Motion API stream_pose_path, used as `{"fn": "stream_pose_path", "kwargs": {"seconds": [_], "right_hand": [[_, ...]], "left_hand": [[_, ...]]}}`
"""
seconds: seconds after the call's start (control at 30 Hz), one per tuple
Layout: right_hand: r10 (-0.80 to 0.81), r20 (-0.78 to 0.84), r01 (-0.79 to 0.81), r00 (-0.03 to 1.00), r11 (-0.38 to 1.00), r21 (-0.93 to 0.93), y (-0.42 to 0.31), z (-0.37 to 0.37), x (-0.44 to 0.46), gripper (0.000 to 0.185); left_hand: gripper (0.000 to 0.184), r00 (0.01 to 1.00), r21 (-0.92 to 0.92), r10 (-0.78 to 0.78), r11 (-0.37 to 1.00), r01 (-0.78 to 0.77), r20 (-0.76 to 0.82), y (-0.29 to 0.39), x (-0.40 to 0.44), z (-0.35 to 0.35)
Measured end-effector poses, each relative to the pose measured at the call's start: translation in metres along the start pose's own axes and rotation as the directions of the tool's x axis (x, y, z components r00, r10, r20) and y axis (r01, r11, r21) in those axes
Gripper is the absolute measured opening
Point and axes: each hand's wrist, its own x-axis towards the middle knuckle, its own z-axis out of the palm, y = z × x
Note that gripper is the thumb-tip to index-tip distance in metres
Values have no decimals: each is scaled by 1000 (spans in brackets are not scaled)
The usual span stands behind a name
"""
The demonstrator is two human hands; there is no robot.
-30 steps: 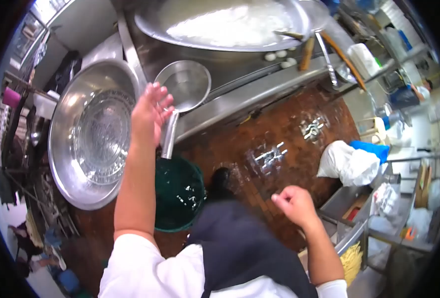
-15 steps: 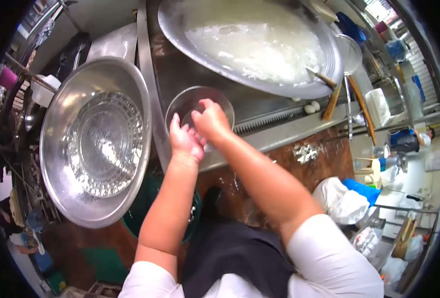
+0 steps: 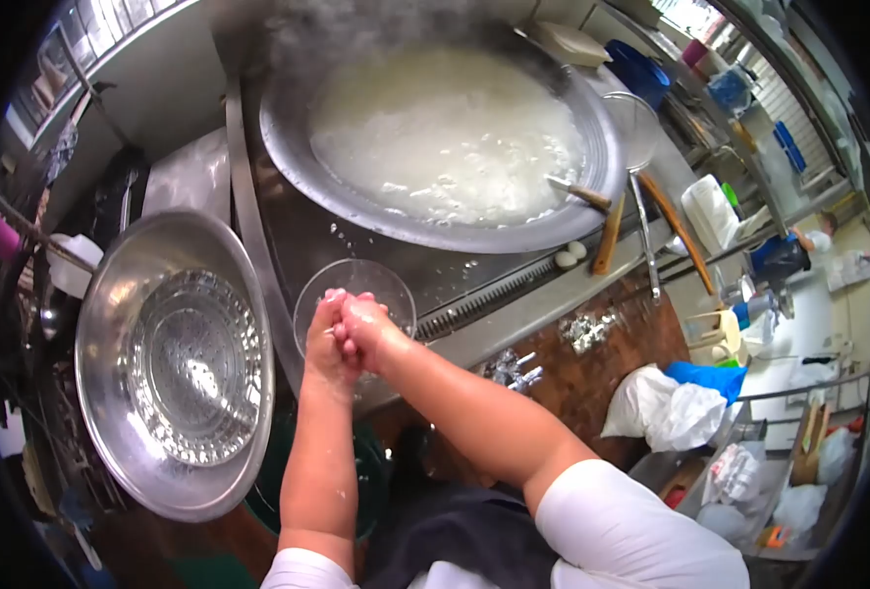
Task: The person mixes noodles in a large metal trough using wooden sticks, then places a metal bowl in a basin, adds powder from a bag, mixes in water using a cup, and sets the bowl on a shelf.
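My left hand and my right hand are pressed together, wet, with their fingers closed against each other. They are above a clear round bowl at the front of the metal stove top. A small whitish bit shows at the edge of my left hand; whatever lies between the palms is hidden. Beyond them a wide metal wok holds cloudy, steaming liquid with white froth. A wooden-handled utensil rests over its right rim. To the left stands a large shiny metal basin with a little clear liquid.
Right of the wok lie a wire skimmer, long wooden handles and two white egg-like objects. A dark green tub stands below my forearms. White bags sit at the right. Another person is farther off.
My hands were apart, with fingers partly spread; now they are clasped together. The view has shifted, so the wok and basin appear lower. Water drops now show around the bowl.
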Motion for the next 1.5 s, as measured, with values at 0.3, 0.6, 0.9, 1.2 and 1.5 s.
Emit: {"fn": "stream_pose_path", "kwargs": {"seconds": [0.3,0.6,0.9,1.2,1.5], "right_hand": [[-686,186,358,703,116,-926,61,-137,-104,32],[-406,-594,-411,694,454,-791,292,-428,-279,37],[248,-673,-491,697,849,-196,464,-528,-360,19],[12,-774,-328,633,910,-253,478,-568,-331,34],[-108,-852,-366,512,870,-330,433,-541,-341,40]], "left_hand": [[17,988,512,126,845,-153,87,-82,-29,53],[16,858,988,-491,48,-146,151,-168,-18,2],[56,985,767,-140,-641,-11,-103,-208,-96,-96],[52,857,620,-25,-701,352,-515,-215,-173,-191],[20,983,825,-151,-565,-1,-102,-232,-143,-100]]}}
